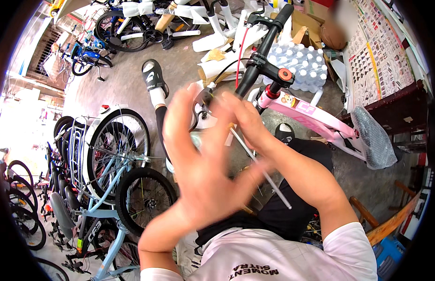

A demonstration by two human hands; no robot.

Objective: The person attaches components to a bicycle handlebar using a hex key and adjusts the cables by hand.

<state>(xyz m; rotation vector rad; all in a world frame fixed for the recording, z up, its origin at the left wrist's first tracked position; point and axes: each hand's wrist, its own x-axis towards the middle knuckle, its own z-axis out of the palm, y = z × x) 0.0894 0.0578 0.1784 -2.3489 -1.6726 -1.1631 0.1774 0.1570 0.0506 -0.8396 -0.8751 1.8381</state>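
Note:
My left hand (208, 164) is raised in front of the lower handlebar end, blurred by motion, with its fingers and thumb apart and nothing seen in it. Just beyond it, my right hand (248, 119) is closed by the black handlebar (259, 65), its fingertips partly hidden behind the left hand. A long thin silver metal rod (276, 189) runs out from under the right hand and passes beneath the wrist. The handlebar's stem, with an orange-red cap (285, 74), joins a pink bicycle frame (311, 114). A black brake lever (203, 99) shows beside the left fingers.
Bubble wrap (374, 138) covers the pink bicycle's saddle end. Shrink-wrapped water bottles (297, 65) stand behind the handlebar. At left are a light-blue bicycle (103, 213) and a loose black wheel (146, 201). A wooden stool or chair (390, 220) is at right.

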